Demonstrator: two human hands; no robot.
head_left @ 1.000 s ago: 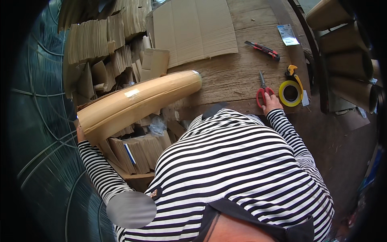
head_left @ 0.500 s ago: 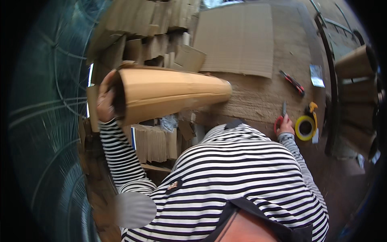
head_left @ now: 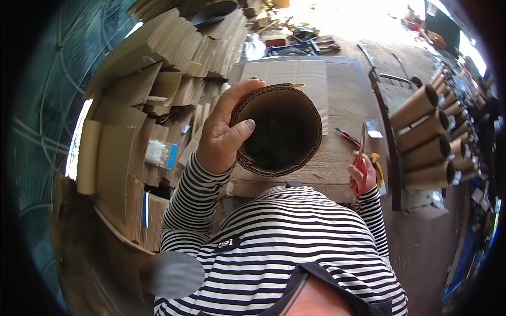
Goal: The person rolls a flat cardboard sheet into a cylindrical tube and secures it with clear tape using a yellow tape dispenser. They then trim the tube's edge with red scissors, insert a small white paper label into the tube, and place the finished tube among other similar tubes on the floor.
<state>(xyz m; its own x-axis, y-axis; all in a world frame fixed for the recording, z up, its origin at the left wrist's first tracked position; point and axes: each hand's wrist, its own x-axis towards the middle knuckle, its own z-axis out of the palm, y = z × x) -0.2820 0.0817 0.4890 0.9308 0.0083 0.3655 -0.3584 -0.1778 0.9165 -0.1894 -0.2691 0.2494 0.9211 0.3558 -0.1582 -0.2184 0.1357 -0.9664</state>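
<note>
My left hand grips the rim of a brown cardboard tube, its thumb inside the opening and its fingers on the outer wall. The tube's open end faces up toward me, showing a dark inside and a corrugated edge with a small torn flap on top. Off to the right, my right hand holds red-handled scissors with the blades pointing up and away. Under and beside that hand lies a yellow tool, partly hidden. A red and black utility knife rests on the table beyond the scissors.
A flat cardboard sheet lies on the wooden table. Stacks of folded cardboard crowd the left side. Several finished-looking tubes are piled on a rack at right. A small clear packet sits near the table's right edge.
The tube has swung from lying sideways to showing its open end to me, my left hand moving right with it. My right hand has lifted the scissors off the table, blades up.
</note>
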